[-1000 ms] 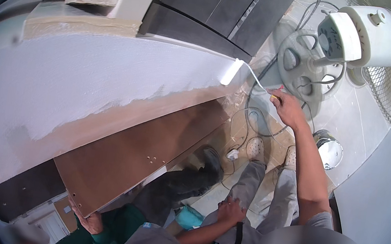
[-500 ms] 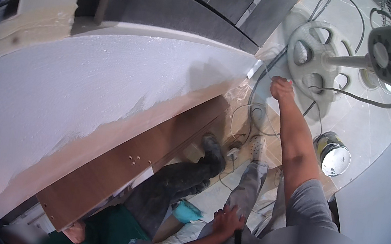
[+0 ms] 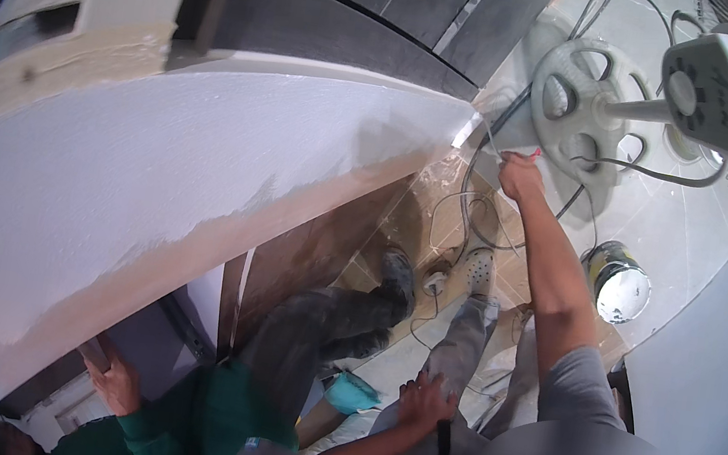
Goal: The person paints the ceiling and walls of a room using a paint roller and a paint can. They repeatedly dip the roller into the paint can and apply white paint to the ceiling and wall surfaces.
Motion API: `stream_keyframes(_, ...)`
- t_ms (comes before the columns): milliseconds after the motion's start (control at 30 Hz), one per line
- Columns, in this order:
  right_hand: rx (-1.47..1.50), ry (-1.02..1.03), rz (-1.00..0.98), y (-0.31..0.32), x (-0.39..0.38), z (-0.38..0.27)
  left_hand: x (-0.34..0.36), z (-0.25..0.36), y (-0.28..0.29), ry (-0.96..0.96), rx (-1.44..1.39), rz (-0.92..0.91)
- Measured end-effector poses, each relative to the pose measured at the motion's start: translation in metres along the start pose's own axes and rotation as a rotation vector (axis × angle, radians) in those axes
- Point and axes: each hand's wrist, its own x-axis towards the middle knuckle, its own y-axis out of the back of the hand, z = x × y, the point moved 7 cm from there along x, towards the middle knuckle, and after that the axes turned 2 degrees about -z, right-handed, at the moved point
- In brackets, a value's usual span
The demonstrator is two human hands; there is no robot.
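My right arm is stretched forward, and my right hand is closed around a slender tool with a red end. Its thin pale tip points toward the near corner of a white-coated surface; I cannot make out its exact kind or whether it touches. My left hand lies on my grey trouser leg, fingers spread, with nothing in it. Beyond my right hand stands a fan's pale round base.
A co-worker in a green top crouches at left, one hand at an opening under the white surface. A paint can stands right of my forearm. Cables loop across the floor. The fan's head leans in at upper right.
My right hand has shifted slightly left while my left hand stays on my leg. The brown board with holes is gone from beneath the white surface; the co-worker's hand has moved up.
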Motion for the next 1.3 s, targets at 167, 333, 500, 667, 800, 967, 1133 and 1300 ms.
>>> stream_keyframes(167, 0.249, 0.073, -0.038, 0.067, -0.091, -0.024, -0.010, 0.008, 0.000, -0.001, 0.015, -0.013)
stream_keyframes(333, 0.478, 0.302, 0.052, 0.134, -0.175, -0.059, -0.014, 0.012, -0.005, -0.015, 0.041, -0.032)
stream_keyframes(500, 0.609, 0.497, 0.087, 0.195, -0.235, -0.110, -0.012, 0.014, -0.012, -0.009, 0.043, -0.086)
stream_keyframes(667, 0.757, 0.750, 0.154, 0.243, -0.276, -0.178, -0.015, 0.016, -0.006, 0.007, 0.043, -0.117)
stream_keyframes(800, 0.708, 0.953, 0.241, 0.279, -0.307, -0.245, -0.017, 0.014, -0.018, 0.020, 0.025, -0.056)
stream_keyframes(967, 0.839, 1.241, 0.240, 0.327, -0.352, -0.349, -0.016, 0.015, -0.022, 0.013, 0.057, -0.030)
stream_keyframes(1133, 0.925, 1.296, 0.219, 0.349, -0.375, -0.375, -0.007, 0.006, -0.040, -0.064, -0.012, 0.106)
stream_keyframes(1300, 0.903, 1.210, 0.328, 0.286, -0.345, -0.312, -0.012, 0.010, -0.036, -0.003, 0.001, -0.017)
